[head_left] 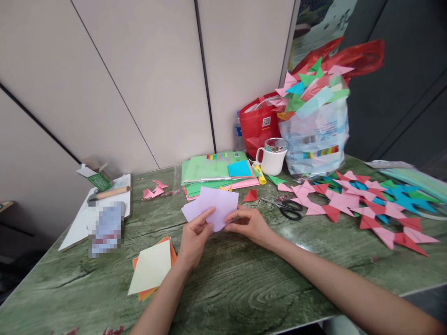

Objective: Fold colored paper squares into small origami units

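I see left hand (pixel 193 237) and right hand (pixel 249 224) pinching lilac paper sheets (pixel 212 206) between thumbs and fingers, held just above green counter (pixel 244 284). Fingers of both closed on lower edge of sheets. Left of left fingers: cream-and-orange paper stack (pixel 152 270). Right of right fingers: black scissors (pixel 288 208). Beyond fingertips: green paper pile (pixel 213 170), white mug (pixel 274 157).
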A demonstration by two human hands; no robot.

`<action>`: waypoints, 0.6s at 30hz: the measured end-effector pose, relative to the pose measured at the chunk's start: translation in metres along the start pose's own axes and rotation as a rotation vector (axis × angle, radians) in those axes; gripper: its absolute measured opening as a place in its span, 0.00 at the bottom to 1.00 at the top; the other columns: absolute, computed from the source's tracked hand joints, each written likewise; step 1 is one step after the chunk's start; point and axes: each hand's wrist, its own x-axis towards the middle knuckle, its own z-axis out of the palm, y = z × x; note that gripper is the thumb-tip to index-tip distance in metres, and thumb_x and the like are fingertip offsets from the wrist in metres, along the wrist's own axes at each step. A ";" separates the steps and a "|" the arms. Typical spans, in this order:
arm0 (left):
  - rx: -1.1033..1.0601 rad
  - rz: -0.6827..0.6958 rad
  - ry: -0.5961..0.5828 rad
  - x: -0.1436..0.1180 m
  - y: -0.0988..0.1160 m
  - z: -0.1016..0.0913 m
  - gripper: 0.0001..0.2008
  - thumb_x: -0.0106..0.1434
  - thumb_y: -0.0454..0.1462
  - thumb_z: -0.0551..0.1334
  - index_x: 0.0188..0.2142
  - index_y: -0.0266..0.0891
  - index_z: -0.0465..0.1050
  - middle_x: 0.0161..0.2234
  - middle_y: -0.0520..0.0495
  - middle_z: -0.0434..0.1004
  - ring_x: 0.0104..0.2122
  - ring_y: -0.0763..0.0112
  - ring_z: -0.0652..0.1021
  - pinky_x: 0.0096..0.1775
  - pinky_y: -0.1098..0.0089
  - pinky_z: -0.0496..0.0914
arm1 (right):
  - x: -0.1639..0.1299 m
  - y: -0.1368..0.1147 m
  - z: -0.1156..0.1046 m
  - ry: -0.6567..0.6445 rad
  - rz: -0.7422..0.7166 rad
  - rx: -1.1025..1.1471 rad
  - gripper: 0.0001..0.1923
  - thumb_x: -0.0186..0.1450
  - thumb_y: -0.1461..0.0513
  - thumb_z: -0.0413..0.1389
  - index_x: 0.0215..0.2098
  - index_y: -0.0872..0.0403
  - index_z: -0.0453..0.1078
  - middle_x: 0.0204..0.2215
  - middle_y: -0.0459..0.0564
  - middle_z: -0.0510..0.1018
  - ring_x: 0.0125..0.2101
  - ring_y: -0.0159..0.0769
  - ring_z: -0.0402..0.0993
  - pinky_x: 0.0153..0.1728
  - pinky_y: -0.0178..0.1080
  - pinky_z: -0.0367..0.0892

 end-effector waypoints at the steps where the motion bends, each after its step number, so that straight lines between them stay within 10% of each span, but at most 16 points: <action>1: 0.016 -0.001 -0.013 0.000 0.000 0.000 0.20 0.47 0.36 0.66 0.42 0.39 0.75 0.27 0.49 0.75 0.28 0.73 0.72 0.33 0.72 0.65 | 0.000 0.001 0.001 0.024 0.010 0.000 0.10 0.49 0.57 0.63 0.26 0.55 0.73 0.31 0.48 0.73 0.33 0.35 0.71 0.33 0.36 0.68; 7: 0.001 -0.042 -0.101 -0.005 -0.003 0.006 0.20 0.48 0.36 0.66 0.43 0.40 0.74 0.39 0.45 0.76 0.36 0.67 0.73 0.38 0.71 0.66 | -0.001 0.006 0.005 0.148 0.083 0.106 0.18 0.45 0.55 0.65 0.29 0.54 0.64 0.29 0.46 0.69 0.31 0.34 0.69 0.30 0.35 0.69; 18: -0.071 -0.060 -0.045 -0.009 -0.001 0.017 0.24 0.44 0.33 0.68 0.44 0.38 0.73 0.31 0.50 0.75 0.33 0.73 0.73 0.40 0.72 0.66 | -0.005 0.000 0.006 0.165 0.019 0.076 0.16 0.49 0.57 0.63 0.27 0.53 0.60 0.26 0.43 0.64 0.28 0.31 0.65 0.27 0.32 0.65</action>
